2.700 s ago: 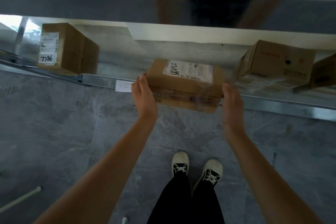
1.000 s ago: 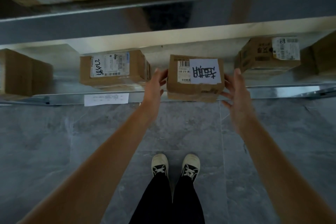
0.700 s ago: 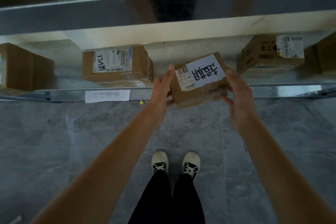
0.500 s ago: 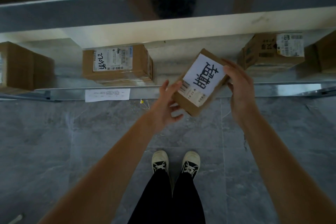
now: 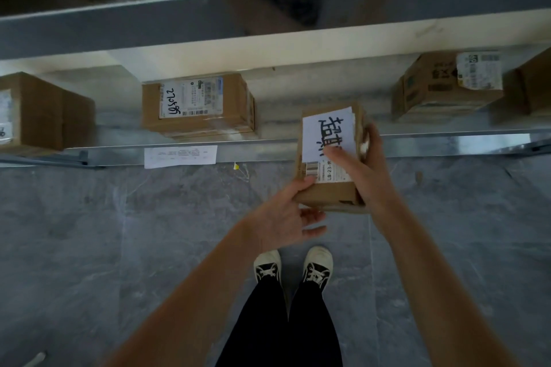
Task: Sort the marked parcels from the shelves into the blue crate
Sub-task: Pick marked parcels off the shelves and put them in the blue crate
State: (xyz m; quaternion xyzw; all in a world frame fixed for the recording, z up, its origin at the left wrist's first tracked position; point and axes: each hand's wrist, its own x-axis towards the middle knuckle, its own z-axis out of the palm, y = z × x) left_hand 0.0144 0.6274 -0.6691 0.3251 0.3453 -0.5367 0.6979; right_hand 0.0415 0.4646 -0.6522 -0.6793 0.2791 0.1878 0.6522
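Both hands held the parcel (image 5: 328, 158) off the shelf (image 5: 268, 152): right hand (image 5: 362, 170) curled round it, left hand (image 5: 286, 217) gripping its near corner, fingers under.

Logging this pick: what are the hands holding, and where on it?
A small brown cardboard parcel with a white handwritten label: right hand grips its right side, left hand its lower left corner.

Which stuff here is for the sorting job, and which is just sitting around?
For the job:
- marked parcel with the big handwritten white sheet
- left hand under its near corner
- right hand gripping its side, thumb on top

Just sitting there:
- box with scribbled number on the shelf
- box on the right
- paper tag on the shelf edge
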